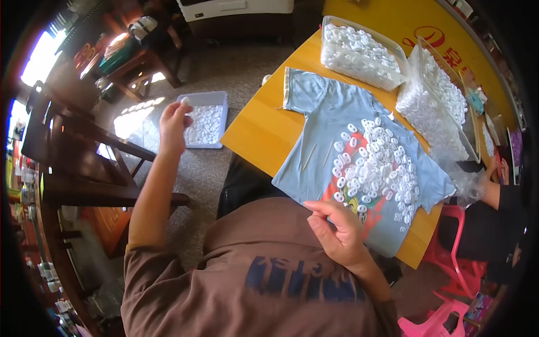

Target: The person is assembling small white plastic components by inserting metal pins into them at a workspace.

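My left hand (173, 126) is stretched out to the left over the floor, pinching a small white plastic piece (185, 100) at its fingertips, just beside a pale blue tray (215, 99) filled with white pieces. My right hand (337, 227) rests at the near edge of a light blue T-shirt (325, 118) spread on the yellow table (261, 135); its fingers are curled together and I see nothing in them. A heap of white plastic pieces (376, 168) lies on the shirt just beyond that hand.
A clear tub (359, 50) of white pieces and a clear bag (432, 106) of more stand at the table's far side. Another person's hand and dark sleeve (497, 194) reach in at the right. Dark wooden chairs (84, 163) stand left, pink stools (455, 264) lower right.
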Demonstrator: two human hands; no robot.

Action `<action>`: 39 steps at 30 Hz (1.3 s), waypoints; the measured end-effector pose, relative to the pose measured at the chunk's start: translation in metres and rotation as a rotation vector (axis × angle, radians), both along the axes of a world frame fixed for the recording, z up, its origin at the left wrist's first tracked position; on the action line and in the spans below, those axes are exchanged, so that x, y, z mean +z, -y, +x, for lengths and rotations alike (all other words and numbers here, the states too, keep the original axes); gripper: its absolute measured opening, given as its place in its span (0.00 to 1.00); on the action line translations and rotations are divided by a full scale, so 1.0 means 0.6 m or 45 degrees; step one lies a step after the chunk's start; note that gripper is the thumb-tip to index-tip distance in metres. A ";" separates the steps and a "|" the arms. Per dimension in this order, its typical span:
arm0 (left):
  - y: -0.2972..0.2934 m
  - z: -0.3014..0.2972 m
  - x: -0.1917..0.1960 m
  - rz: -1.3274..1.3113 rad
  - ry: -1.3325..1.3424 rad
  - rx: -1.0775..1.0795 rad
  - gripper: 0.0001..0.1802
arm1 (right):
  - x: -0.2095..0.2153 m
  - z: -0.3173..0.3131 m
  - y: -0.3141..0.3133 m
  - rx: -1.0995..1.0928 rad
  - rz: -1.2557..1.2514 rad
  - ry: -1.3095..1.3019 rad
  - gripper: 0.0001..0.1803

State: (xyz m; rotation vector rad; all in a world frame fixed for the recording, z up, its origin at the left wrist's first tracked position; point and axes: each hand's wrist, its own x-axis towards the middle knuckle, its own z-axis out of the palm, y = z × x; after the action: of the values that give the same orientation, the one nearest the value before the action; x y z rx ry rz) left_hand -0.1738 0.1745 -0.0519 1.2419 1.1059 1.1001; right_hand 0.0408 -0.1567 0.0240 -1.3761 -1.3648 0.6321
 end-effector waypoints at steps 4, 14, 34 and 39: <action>-0.085 -0.058 -0.093 -0.187 -0.198 0.284 0.38 | -0.001 -0.009 -0.018 0.045 -0.048 0.072 0.11; 0.071 0.086 0.038 0.502 0.064 -0.151 0.14 | -0.015 -0.010 -0.026 0.098 -0.047 0.034 0.10; 0.170 0.350 0.051 1.514 -0.929 -0.898 0.07 | -0.039 0.006 0.009 0.025 0.110 -0.090 0.11; 0.184 0.355 0.065 1.552 -0.977 -0.917 0.05 | -0.042 0.007 0.010 0.028 0.113 -0.079 0.10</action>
State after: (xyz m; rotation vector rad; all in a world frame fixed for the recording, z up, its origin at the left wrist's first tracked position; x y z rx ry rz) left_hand 0.0389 0.0643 -0.0131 2.8955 0.2628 0.6593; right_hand 0.0452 -0.1624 -0.0012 -1.2624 -1.3443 0.6170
